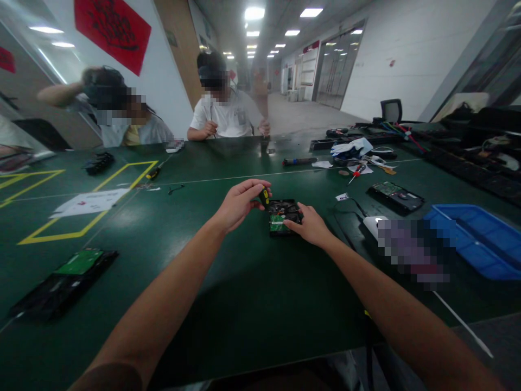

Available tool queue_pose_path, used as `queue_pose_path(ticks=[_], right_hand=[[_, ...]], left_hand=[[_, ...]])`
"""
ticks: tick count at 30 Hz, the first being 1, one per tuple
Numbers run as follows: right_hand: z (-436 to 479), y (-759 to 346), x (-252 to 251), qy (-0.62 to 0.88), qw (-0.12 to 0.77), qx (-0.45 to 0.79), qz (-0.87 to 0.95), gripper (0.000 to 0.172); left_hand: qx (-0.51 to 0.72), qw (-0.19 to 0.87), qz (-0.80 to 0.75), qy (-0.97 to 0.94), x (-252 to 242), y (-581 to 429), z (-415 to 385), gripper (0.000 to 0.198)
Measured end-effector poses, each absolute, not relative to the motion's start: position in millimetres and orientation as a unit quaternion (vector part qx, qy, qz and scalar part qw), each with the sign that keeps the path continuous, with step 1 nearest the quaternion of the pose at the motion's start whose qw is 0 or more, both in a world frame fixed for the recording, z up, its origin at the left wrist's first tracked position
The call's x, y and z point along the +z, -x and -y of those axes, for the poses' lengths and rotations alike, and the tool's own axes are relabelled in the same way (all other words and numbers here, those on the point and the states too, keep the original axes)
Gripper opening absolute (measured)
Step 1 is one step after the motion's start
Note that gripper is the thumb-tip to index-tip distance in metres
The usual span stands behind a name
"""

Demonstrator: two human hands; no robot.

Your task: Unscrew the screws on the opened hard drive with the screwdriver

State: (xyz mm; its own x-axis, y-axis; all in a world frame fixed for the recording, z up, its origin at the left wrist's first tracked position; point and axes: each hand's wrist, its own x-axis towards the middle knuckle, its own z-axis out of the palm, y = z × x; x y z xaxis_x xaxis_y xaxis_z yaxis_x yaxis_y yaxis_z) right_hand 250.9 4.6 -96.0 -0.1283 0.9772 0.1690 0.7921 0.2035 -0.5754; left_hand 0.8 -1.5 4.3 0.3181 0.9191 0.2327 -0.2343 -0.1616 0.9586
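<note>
The green tabletop (228, 304) spreads out below and around my hands. Nearest, my right hand (313, 224) is half curled, holding the right edge of the drive (281, 213), thumb over it beside the green board (277, 220); the drive lies just left of that palm, its long axis seemingly running away from me. My left hand (239, 205) sits just off the drive's far left corner, thumb and fingers pinched about the yellow-and-black screwdriver (265, 196), its handle slightly tilted; whether the tip meets the drive I cannot tell. So the drive lies between both hands, the right one touching it. Farther out, beyond and right of my right hand, lies a second drive (394, 196); across the table, a co-worker (232, 114) sits.
</note>
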Motion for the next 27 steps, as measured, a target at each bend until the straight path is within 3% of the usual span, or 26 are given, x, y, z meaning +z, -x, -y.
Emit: queue_pose_path(ticks=[7, 12, 22, 27], right_hand=[[-3.2, -250.2, -93.5, 0.577, 0.267, 0.168, 0.754, 0.056], [-1.9, -249.5, -93.1, 0.592, 0.264, 0.17, 0.743, 0.059], [-5.1, -250.1, -96.6, 0.603, 0.263, 0.164, 0.735, 0.082], [-3.3, -249.4, -91.8, 0.567, 0.259, 0.16, 0.765, 0.06]], left_hand=[[0.507, 0.59, -0.267, -0.569, 3.4, -2.9, 2.8, 0.017], [0.504, 0.589, -0.278, -0.567, 2.7, -3.8, 1.9, 0.016], [0.503, 0.584, -0.282, -0.572, 2.8, -3.8, 2.5, 0.018], [0.504, 0.59, -0.276, -0.567, 2.2, -3.2, 2.3, 0.018]])
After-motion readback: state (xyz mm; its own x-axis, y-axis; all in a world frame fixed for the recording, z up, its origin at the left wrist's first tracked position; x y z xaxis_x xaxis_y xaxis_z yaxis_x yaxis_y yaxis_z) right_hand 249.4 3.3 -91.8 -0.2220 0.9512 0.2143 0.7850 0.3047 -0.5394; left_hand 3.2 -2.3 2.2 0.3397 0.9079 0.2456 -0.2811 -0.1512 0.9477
